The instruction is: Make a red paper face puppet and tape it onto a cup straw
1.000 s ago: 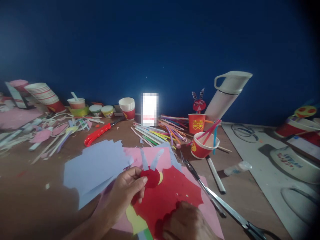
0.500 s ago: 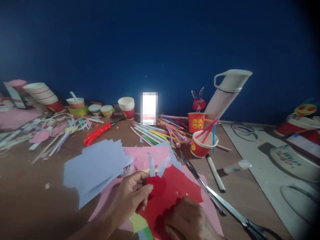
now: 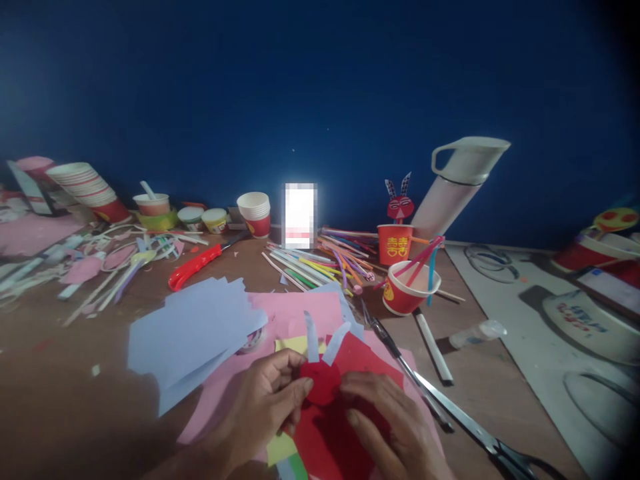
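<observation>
Left grip narrow on the red paper circle's edge, right grip loosely spread beside it.
The left hand (image 3: 265, 400) pinches the red paper circle (image 3: 321, 385), its two pale blue strips (image 3: 311, 340) upright, above the red sheet (image 3: 363, 357) on the worktop (image 3: 55, 393). A light pinch near the rim should avoid creases; the right hand (image 3: 395, 417) would steady it best clear of the strips. Whether it touches the circle, I cannot tell.

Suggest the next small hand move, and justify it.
Probably bring the right hand in to steady the free edge of the red paper piece: the left hand pinches only one side, and two pale strips stick up from its top.
</observation>
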Tool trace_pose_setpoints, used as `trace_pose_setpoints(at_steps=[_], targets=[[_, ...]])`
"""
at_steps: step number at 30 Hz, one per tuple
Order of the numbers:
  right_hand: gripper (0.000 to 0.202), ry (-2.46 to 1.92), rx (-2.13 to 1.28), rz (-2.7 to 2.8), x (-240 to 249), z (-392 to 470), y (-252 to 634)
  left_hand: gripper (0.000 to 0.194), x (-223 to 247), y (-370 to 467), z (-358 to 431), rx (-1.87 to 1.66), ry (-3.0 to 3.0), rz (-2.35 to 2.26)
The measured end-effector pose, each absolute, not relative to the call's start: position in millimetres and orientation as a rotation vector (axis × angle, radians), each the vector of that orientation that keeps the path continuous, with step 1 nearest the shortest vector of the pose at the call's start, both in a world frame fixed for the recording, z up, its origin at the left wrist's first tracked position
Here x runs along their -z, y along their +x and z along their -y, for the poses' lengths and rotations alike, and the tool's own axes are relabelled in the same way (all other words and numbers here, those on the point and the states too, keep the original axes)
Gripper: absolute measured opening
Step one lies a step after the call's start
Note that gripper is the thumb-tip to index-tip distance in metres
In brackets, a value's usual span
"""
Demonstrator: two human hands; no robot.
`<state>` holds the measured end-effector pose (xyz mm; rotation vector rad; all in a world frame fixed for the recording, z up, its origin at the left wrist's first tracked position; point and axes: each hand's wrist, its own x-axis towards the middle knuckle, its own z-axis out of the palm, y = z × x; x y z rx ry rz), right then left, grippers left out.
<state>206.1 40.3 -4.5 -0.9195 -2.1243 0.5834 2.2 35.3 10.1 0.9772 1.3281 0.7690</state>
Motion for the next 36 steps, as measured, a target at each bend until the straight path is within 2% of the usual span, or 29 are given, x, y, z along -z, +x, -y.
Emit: trace_pose_setpoints(at_steps=[9, 16, 36], targets=[[0.02, -0.934, -0.495, 2.143, 4.2, -38.2, 204.1, 0.028, -12.2, 7.5, -33.2, -0.749, 0.956, -1.318], [0.023, -0.937, -0.449, 2.142, 8.9, -41.2, 209.1, 0.036, -13.1, 2.7, -34.5, -0.788, 0.956, -1.299], [0.022, -0.976, -0.458, 2.185, 12.6, -42.0, 210.6, 0.027, -16.1, -1.8, -35.8, -0.867, 0.999, -1.318]])
